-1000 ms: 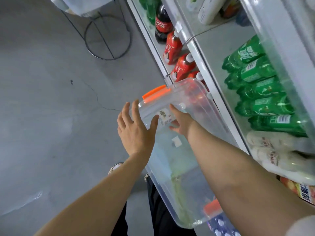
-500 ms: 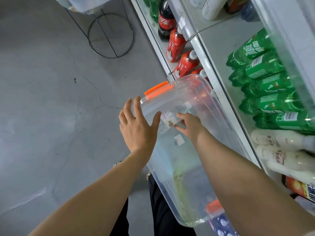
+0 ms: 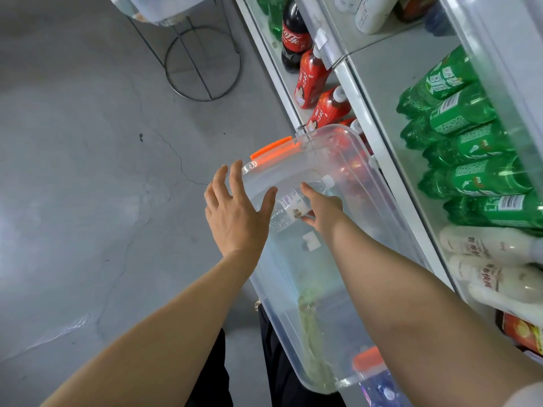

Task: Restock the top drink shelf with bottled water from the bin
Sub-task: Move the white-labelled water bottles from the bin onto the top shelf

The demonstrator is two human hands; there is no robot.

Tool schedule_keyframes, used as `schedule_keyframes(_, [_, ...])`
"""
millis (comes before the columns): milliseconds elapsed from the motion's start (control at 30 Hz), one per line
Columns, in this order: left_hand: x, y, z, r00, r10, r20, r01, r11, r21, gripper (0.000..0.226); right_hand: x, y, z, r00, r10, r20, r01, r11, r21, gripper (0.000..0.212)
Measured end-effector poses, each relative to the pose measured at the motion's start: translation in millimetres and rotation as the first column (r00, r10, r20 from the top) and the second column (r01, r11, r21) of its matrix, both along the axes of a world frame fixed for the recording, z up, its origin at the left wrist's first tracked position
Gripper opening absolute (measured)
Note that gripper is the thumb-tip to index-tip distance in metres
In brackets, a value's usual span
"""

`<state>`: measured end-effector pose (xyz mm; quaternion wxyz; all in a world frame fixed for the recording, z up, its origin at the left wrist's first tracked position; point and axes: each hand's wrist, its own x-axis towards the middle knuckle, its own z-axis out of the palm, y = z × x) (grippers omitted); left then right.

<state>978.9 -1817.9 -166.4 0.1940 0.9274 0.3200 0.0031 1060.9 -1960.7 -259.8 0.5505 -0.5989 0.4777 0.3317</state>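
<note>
Grey concrete floor [image 3: 88, 171]; drink shelves [image 3: 379, 136] run along 3 o'clock. We note a clear bin [image 3: 282, 277] just beside them. The left hand [image 3: 235, 212], fingers spread wide, is at the bin's 9 o'clock wall; contact unclear. The right hand [image 3: 323, 207] is inside, thumb and fingers wrapped round the bottle [image 3: 289, 201] at its label. The bottle lies flat, cap toward 1 o'clock, base toward 7. The top shelf is cut off from view, and the bottle's base is blurred through the plastic.
</note>
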Motion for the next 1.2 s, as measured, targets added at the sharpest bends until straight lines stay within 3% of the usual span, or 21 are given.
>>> schedule_keyframes(333, [1, -1, 1, 1.000, 0.011, -0.016, -0.011, 1.000, -0.007, 0.074, -17, -29, 2, 0.999, -0.016, 0.039, 0.011, 0.993, 0.119, 0.057])
schedule_keyframes(500, [1, -1, 1, 1.000, 0.012, -0.009, -0.012, 1.000, 0.001, 0.074, -22, -36, 2, 1.000, 0.006, 0.018, -0.007, 0.997, 0.072, 0.034])
schedule_keyframes(600, [1, -1, 1, 1.000, 0.018, -0.010, -0.018, 1.000, 0.000, 0.074, -25, -39, 2, 0.999, -0.041, -0.018, 0.042, 0.996, 0.079, 0.038])
schedule_keyframes(700, [1, -1, 2, 1.000, 0.018, -0.017, -0.018, 1.000, 0.002, 0.074, -30, -39, 6, 0.996, -0.073, -0.045, 0.077, 0.992, 0.098, 0.027])
schedule_keyframes(800, [1, -2, 3, 0.999, 0.019, -0.026, -0.019, 1.000, 0.003, 0.074, -35, -38, 10, 0.999, -0.037, -0.011, 0.038, 0.992, 0.123, 0.039])
schedule_keyframes(933, [1, -2, 3, 0.999, 0.022, -0.025, -0.022, 1.000, 0.005, 0.074, -34, -31, 15, 0.983, -0.175, -0.064, 0.181, 0.978, 0.104, 0.022])
schedule_keyframes(1033, [1, -1, 2, 0.999, 0.024, -0.025, -0.023, 1.000, 0.010, 0.074, -34, -22, 11, 0.984, -0.176, -0.034, 0.178, 0.978, 0.104, 0.039])
schedule_keyframes(1200, [1, -2, 2, 0.999, 0.023, -0.031, -0.023, 1.000, 0.017, 0.074, -28, -10, 10, 0.998, 0.056, -0.026, -0.059, 0.986, -0.153, 0.066])
